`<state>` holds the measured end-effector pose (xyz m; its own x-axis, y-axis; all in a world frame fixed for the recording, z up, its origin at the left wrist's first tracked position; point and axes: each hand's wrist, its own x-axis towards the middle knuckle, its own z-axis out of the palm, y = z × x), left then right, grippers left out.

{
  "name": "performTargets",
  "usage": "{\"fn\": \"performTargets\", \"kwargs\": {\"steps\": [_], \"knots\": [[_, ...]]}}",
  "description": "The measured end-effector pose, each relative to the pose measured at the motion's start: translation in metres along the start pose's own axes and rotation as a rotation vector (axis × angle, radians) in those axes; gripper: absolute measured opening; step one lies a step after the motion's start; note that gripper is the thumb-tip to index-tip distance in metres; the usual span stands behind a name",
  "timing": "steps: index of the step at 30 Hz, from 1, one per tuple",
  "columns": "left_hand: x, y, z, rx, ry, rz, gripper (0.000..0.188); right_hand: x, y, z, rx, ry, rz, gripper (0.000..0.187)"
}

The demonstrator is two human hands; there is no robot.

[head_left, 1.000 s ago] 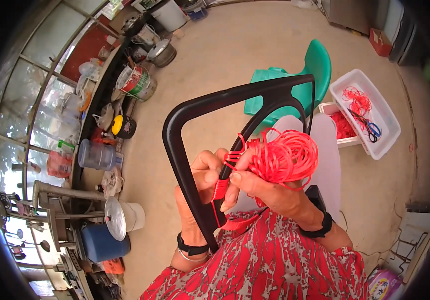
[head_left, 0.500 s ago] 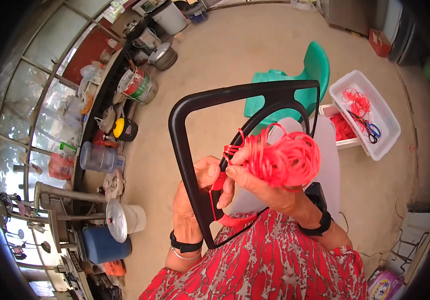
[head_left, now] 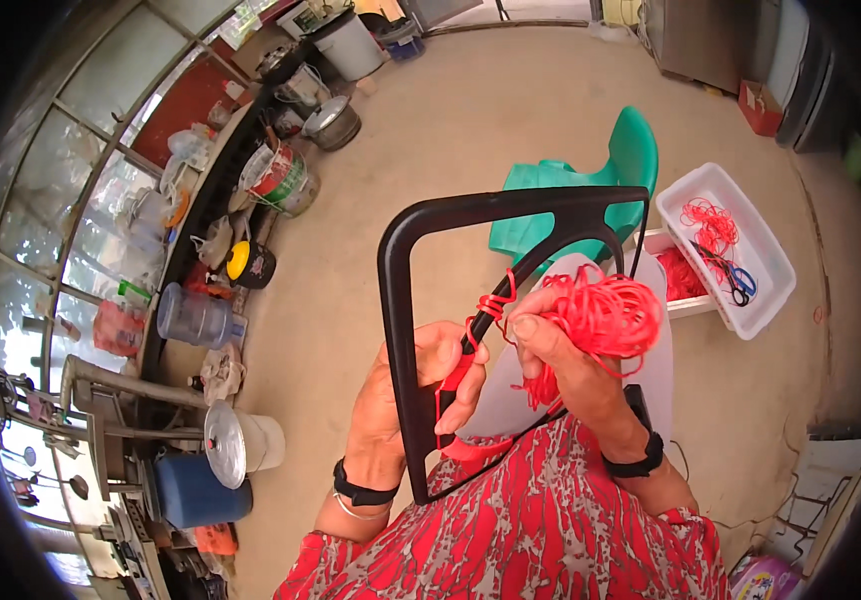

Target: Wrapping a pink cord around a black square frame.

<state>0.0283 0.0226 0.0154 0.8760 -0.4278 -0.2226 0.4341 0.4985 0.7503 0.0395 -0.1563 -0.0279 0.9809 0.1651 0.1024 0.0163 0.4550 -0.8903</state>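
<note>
The black frame (head_left: 510, 204) stood tilted above the person's lap, its lower corner close to the patterned red cloth (head_left: 510, 520); its far right corner overlapped the green chair (head_left: 632, 150) in view. The left hand (head_left: 437, 350) passed behind the outer side bar, fingers curled in the opening and closed around the slanting inner bar (head_left: 534, 262); thumb and fingers pressed on the tight red wrap (head_left: 458, 374) there. Just beyond the fingertips, loose loops (head_left: 492, 303) circled the same bar, slack and standing off its edges.

The right hand (head_left: 562, 352) was closed around a fat bundle of red cord (head_left: 612, 315), thumb pressed against the forefinger; I cannot tell whether a single strand was pinched there. A narrow gap parted its thumb from the inner bar; the bundle bulged out past the knuckles, well apart from the white tray (head_left: 755, 238).

That tray sat aslant over the edge of a white box (head_left: 695, 304), with blue-handled scissors (head_left: 742, 284) inside near its lower wall; broad floor (head_left: 440, 120) ran between the chair and the lidded pot (head_left: 332, 124), while the frame's upper left corner had open room around it.
</note>
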Motion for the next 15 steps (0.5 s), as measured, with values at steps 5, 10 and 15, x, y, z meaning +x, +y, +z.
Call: {"fn": "performTargets", "kwargs": {"steps": [5,10,15], "knots": [[-0.003,0.004,-0.001,0.058,-0.003,-0.007,0.028,0.001,0.011,0.002,0.279,-0.132,0.184,0.016],[-0.002,0.003,-0.001,0.006,-0.037,-0.025,0.029,0.017,0.014,0.001,0.206,-0.347,0.238,0.023],[-0.004,0.004,0.001,-0.009,-0.028,0.010,0.029,0.014,0.021,0.005,0.233,-0.169,0.225,0.018]]}}
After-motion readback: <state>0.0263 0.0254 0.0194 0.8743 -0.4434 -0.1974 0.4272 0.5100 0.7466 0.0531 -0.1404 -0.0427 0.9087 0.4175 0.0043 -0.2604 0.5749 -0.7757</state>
